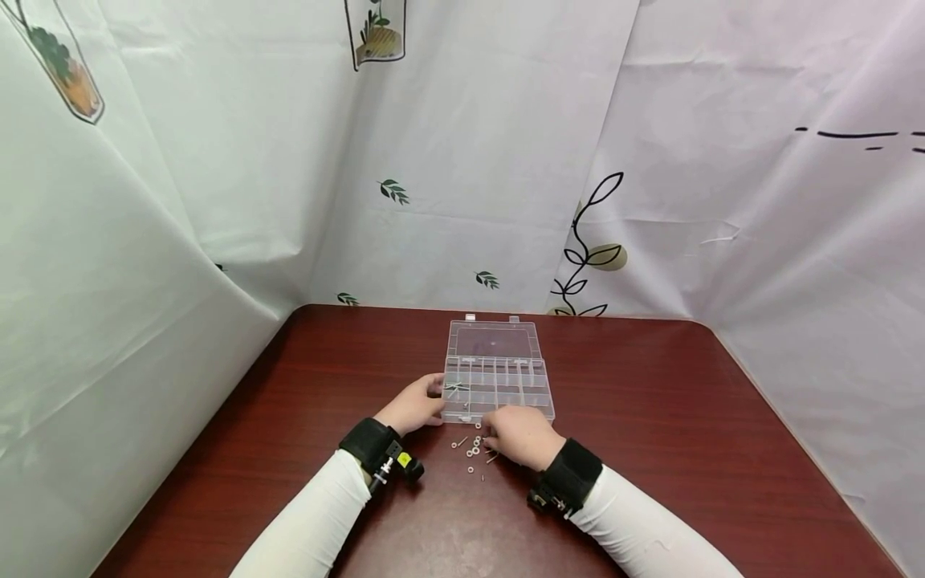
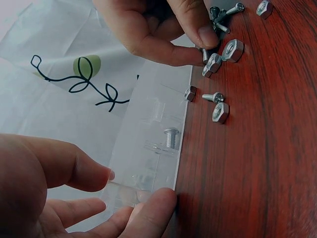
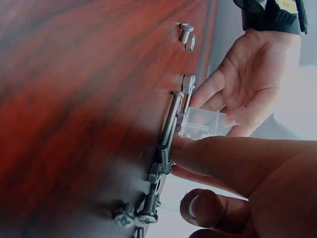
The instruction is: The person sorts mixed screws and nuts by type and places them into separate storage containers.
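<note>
The box (image 1: 506,392) was clear, smooth plastic. Nuts (image 2: 225,115) and screws (image 2: 214,97) were shiny metal, the latter ridged. The table (image 1: 636,417) presented a glossy, wood-grained finish. The hanging sheet (image 1: 470,144) appeared creased and cloth-like; the sleeves (image 1: 643,522) were matt cloth.

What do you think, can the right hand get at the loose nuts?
Probably yes: the right hand is beside the nuts, several lying uncovered on the table in front of the box.

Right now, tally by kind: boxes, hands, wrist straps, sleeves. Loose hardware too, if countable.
Clear box: 1
Hands (left hand, right hand): 2
Black wrist straps: 2
White sleeves: 2
Nuts, screws: overlapping, partly hidden; no firm count
Total: 7, hardware excluded
</note>
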`<action>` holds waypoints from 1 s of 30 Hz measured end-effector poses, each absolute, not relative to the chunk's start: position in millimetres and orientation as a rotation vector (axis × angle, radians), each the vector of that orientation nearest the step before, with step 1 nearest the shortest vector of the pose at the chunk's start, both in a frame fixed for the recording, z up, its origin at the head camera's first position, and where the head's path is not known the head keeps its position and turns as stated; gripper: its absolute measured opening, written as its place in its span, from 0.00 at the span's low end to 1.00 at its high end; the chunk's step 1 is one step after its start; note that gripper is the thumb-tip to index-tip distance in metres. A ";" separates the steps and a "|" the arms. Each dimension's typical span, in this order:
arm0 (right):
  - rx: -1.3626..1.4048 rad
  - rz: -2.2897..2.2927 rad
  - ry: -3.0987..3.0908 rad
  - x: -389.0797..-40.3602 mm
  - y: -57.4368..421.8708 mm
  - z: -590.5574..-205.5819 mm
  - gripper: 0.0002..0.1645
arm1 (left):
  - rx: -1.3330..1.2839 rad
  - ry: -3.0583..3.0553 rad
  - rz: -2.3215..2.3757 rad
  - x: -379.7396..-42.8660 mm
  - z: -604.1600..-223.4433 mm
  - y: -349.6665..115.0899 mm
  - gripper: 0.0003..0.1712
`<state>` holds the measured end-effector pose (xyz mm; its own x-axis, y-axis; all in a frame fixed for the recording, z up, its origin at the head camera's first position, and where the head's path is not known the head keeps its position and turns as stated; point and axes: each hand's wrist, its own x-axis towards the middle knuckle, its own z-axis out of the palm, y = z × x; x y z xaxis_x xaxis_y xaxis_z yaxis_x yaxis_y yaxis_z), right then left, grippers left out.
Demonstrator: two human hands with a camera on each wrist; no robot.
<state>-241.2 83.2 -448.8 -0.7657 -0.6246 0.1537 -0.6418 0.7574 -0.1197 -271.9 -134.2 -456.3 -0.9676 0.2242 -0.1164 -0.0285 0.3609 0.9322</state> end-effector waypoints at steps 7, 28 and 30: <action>1.014 0.249 -2.863 -242.4 84.2 -447.4 0.07 | 0.177 2.394 1.661 -273.2 -458.6 -135.8 0.36; 0.933 0.437 -2.826 -246.5 83.7 -405.4 0.08 | 0.177 2.398 1.669 -274.1 -460.3 -136.4 0.35; 0.928 0.464 -2.817 -247.7 80.7 -398.8 0.07 | 0.182 2.394 1.672 -273.5 -460.0 -135.7 0.35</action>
<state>-247.7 80.7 -398.8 -0.8002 -0.5557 0.2256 -0.5987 0.7623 -0.2458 -273.5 -135.7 -460.0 -0.9692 0.2227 -0.1049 -0.0219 0.3467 0.9377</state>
